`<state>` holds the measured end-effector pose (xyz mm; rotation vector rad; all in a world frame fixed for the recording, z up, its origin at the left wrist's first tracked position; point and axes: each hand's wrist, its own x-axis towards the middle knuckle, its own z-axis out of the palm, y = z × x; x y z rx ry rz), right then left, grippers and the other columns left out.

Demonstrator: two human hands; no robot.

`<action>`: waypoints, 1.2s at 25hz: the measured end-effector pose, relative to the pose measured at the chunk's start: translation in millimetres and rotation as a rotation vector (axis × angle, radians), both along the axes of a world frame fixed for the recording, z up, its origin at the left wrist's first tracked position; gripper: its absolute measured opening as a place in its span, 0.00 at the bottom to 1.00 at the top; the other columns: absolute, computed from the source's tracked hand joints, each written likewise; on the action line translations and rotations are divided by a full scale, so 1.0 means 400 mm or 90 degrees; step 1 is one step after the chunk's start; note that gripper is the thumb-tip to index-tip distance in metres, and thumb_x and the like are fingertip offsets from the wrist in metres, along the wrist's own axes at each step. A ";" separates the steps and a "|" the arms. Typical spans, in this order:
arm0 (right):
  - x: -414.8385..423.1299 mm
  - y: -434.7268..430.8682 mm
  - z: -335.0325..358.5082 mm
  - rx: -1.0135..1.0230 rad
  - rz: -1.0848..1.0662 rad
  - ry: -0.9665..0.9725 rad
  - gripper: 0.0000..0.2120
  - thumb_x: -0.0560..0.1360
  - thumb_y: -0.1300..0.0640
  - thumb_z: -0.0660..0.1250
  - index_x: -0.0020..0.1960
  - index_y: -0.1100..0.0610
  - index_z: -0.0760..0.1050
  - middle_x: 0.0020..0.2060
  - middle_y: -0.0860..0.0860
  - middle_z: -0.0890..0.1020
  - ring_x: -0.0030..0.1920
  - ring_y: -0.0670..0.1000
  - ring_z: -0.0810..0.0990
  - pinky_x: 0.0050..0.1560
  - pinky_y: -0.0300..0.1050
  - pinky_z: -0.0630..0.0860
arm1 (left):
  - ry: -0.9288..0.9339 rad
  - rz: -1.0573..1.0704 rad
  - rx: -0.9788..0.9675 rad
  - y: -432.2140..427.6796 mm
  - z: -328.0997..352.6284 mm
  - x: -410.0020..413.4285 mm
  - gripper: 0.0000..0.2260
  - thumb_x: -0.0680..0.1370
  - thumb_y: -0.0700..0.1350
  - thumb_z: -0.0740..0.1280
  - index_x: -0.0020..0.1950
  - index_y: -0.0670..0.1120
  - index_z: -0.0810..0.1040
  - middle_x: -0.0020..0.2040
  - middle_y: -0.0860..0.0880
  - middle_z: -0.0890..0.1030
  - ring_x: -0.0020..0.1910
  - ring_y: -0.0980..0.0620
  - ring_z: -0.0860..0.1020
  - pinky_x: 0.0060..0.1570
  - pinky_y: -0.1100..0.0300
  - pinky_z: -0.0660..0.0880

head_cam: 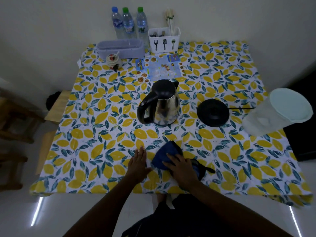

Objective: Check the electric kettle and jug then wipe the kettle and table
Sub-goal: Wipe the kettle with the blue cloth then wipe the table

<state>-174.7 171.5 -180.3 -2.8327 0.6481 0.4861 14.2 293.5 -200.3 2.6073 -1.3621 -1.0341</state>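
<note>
A crumpled blue cloth (pixel 166 155) is pressed flat under the right hand (pixel 182 166); the left hand (pixel 138 165) is laid open on the glossy table (pixel 85 134). Mid-table, a lidded steel kettle (pixel 162 103) is seen off its round black base (pixel 212 112)

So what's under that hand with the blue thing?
The right hand lies flat on a blue cloth, which sits on the lemon-print tablecloth. The tablecloth beneath the cloth is covered.

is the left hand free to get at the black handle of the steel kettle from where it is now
Probably yes. The left hand lies flat and empty on the lemon-print tablecloth. The steel kettle's black handle faces its side, with only bare cloth between. The right hand rests on the blue cloth, off that path.
</note>
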 end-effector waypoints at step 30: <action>-0.094 -0.194 0.001 -0.042 -0.159 0.051 0.29 0.80 0.56 0.59 0.77 0.44 0.52 0.78 0.51 0.53 0.74 0.60 0.57 0.63 0.64 0.69 | 0.005 -0.010 0.007 -0.004 0.014 0.000 0.42 0.78 0.60 0.62 0.77 0.46 0.38 0.78 0.46 0.34 0.77 0.45 0.35 0.75 0.44 0.47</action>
